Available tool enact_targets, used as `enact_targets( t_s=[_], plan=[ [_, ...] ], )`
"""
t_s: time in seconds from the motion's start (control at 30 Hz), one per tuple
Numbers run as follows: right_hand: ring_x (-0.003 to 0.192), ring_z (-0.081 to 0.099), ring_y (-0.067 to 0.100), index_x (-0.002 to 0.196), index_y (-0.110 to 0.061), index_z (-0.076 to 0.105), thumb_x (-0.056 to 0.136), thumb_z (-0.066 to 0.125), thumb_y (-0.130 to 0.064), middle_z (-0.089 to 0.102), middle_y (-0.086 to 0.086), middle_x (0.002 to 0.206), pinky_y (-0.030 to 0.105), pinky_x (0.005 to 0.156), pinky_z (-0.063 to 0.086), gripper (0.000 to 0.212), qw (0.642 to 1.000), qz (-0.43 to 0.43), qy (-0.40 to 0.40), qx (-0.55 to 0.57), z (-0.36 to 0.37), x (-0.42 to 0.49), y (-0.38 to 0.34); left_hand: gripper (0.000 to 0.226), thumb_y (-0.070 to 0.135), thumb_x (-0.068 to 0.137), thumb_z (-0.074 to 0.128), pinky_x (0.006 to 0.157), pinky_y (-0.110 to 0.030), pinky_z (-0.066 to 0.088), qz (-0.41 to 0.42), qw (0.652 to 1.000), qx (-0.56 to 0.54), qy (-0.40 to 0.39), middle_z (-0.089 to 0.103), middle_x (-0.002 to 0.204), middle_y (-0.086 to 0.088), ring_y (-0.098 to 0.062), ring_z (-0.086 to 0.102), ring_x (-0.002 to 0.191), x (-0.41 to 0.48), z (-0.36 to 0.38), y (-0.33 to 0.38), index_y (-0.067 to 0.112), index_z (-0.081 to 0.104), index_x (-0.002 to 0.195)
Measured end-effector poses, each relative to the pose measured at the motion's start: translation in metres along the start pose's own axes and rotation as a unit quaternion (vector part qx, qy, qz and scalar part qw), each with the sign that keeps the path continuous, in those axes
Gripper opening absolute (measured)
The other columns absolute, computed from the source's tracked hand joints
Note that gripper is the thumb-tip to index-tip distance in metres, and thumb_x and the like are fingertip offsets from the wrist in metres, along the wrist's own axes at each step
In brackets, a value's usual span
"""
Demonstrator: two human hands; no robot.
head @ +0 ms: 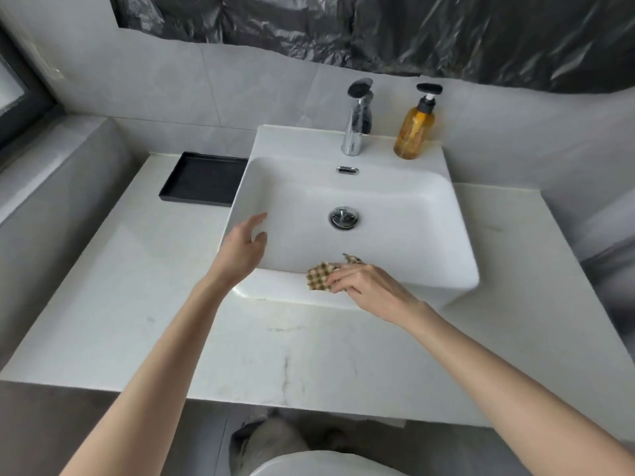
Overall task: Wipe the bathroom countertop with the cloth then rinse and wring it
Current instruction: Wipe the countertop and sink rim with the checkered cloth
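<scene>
Right hand (364, 283) pinches checked cloth (321, 278) on basin rim (275, 286); left hand (242, 249) spread, empty (tap (357, 128) beyond, dry). Rinse, wring pending.

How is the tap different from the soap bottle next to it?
The tap is shiny silver metal, while the soap bottle is see-through amber with liquid inside. The tap has a wide flat lever on top; the bottle has a black pump. The tap stands at the middle of the sink's back ledge, the bottle nearer its right corner. Both stand upright on that ledge against the grey wall.
</scene>
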State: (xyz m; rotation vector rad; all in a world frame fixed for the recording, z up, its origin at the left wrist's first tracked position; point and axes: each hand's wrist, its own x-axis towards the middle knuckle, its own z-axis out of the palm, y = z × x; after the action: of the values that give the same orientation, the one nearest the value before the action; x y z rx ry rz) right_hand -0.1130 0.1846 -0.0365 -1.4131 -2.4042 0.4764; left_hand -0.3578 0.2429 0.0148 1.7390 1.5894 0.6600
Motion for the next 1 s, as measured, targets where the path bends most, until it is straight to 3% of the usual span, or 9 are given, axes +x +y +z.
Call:
enact_targets(
  t_s=[0.07, 0.27, 0.37, 0.43, 0.5, 0.6, 0.73, 0.83, 1.0],
  plan=[
    [0.117, 0.058, 0.012, 0.087, -0.007, 0.078, 0.081, 0.054, 0.011, 0.073, -0.004, 0.106, 0.014, 0.104, 0.033, 0.030, 0.999, 0.036, 0.023, -0.002, -0.011, -0.029, 0.019, 0.045, 0.012, 0.096, 0.043, 0.102, -0.026, 0.033, 0.010, 1.000, 0.015, -0.014, 0.046, 0.144, -0.004, -0.022, 0.045, 0.130, -0.002, 0.025, 0.020, 0.017, 0.043, 0.140],
    [0.108, 0.065, 0.019, 0.079, -0.006, 0.077, 0.075, 0.058, 0.018, 0.075, 0.002, 0.096, 0.011, 0.100, 0.034, 0.031, 0.984, 0.149, 0.099, 0.005, -0.039, -0.103, 0.070, 0.045, 0.013, 0.096, 0.044, 0.106, -0.024, 0.025, 0.059, 0.991, 0.088, -0.077, 0.042, 0.146, -0.008, -0.022, 0.039, 0.134, -0.005, 0.085, 0.066, 0.015, 0.043, 0.141],
    [0.100, 0.067, 0.015, 0.085, -0.004, 0.076, 0.075, 0.055, 0.017, 0.074, 0.003, 0.101, 0.002, 0.096, 0.035, 0.031, 0.957, 0.184, 0.225, 0.022, -0.057, -0.128, 0.075, 0.044, 0.015, 0.096, 0.045, 0.106, -0.027, 0.028, 0.098, 0.982, 0.121, -0.109, 0.044, 0.145, -0.008, -0.023, 0.041, 0.133, -0.005, 0.104, 0.077, 0.015, 0.045, 0.139],
    [0.102, 0.065, 0.011, 0.095, -0.006, 0.075, 0.080, 0.056, 0.015, 0.072, 0.000, 0.108, 0.005, 0.097, 0.038, 0.032, 0.929, 0.201, 0.310, 0.000, -0.068, -0.134, 0.077, 0.042, 0.017, 0.096, 0.046, 0.105, -0.030, 0.032, 0.118, 0.976, 0.133, -0.127, 0.045, 0.143, -0.006, -0.023, 0.043, 0.130, -0.004, 0.113, 0.081, 0.017, 0.046, 0.138],
    [0.108, 0.062, 0.012, 0.107, -0.005, 0.072, 0.083, 0.055, 0.013, 0.069, 0.002, 0.116, 0.013, 0.100, 0.039, 0.034, 0.913, 0.220, 0.342, -0.026, -0.074, -0.133, 0.084, 0.041, 0.019, 0.096, 0.047, 0.103, -0.030, 0.036, 0.136, 0.971, 0.139, -0.139, 0.047, 0.141, -0.004, -0.022, 0.046, 0.127, -0.004, 0.121, 0.083, 0.018, 0.048, 0.136],
    [0.130, 0.048, 0.023, 0.131, -0.003, 0.055, 0.092, 0.049, 0.003, 0.053, 0.009, 0.139, 0.025, 0.107, 0.033, 0.040, 0.910, 0.300, 0.286, -0.023, -0.065, -0.124, 0.099, 0.039, 0.020, 0.095, 0.048, 0.103, -0.032, 0.038, 0.154, 0.966, 0.149, -0.147, 0.050, 0.139, -0.001, -0.020, 0.047, 0.127, -0.002, 0.130, 0.083, 0.021, 0.050, 0.134],
    [0.147, 0.011, 0.021, 0.151, -0.005, 0.012, 0.102, 0.029, -0.014, 0.010, 0.008, 0.160, 0.027, 0.113, 0.020, 0.052, 0.896, 0.411, 0.163, 0.046, -0.050, -0.106, 0.114, 0.039, 0.021, 0.096, 0.047, 0.100, -0.032, 0.041, 0.160, 0.965, 0.154, -0.143, 0.050, 0.139, 0.001, -0.020, 0.047, 0.126, 0.009, 0.133, 0.079, 0.022, 0.050, 0.134],
    [0.145, 0.018, 0.024, 0.151, -0.006, 0.003, 0.102, 0.028, -0.015, 0.005, 0.009, 0.160, 0.030, 0.111, 0.024, 0.056, 0.885, 0.439, 0.145, 0.056, -0.057, -0.086, 0.128, 0.039, 0.021, 0.096, 0.047, 0.100, -0.033, 0.040, 0.162, 0.966, 0.158, -0.127, 0.049, 0.140, 0.000, -0.022, 0.046, 0.126, 0.023, 0.130, 0.073, 0.023, 0.050, 0.134],
    [0.138, 0.033, 0.029, 0.151, -0.007, 0.007, 0.102, 0.030, -0.014, 0.011, 0.009, 0.159, 0.036, 0.102, 0.036, 0.055, 0.882, 0.446, 0.152, 0.014, -0.067, -0.047, 0.160, 0.040, 0.020, 0.095, 0.048, 0.099, -0.039, 0.043, 0.168, 0.965, 0.168, -0.114, 0.050, 0.140, -0.002, -0.024, 0.047, 0.126, 0.056, 0.125, 0.065, 0.021, 0.050, 0.135]
  ],
)
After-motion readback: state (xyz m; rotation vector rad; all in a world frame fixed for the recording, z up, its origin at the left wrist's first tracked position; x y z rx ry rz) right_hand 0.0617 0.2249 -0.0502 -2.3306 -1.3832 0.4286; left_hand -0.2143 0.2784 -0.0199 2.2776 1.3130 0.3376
